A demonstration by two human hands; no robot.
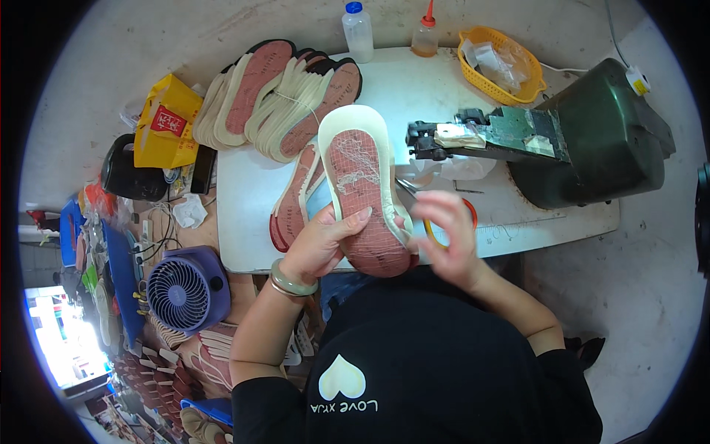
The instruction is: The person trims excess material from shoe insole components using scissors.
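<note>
While the person looks down at a white worktable (259, 185), these are the things in view.

Left hand: the left hand (322, 244) grips a shoe sole (362, 185) from below, thumb laid across its reddish face — a pale bangle (291, 281) sits on the wrist.

Sole: held upright over the table's near edge, cream rim around a red mesh-patterned face, with whitish smears near its upper half.

Right hand: the right hand (447, 226) is blurred just beside the sole's lower right edge, fingers spread and loose; I cannot tell whether it holds anything.

Step in hand: it looks like the sole is being checked or worked along its edge — a judgement only.

Next move calls for: a steady left grip and a careful touch at the rim.

Nearby: a stack of soles (281, 96) at the table's far left, a green machine (592, 133) to the right, a purple fan (185, 288) below left.
</note>
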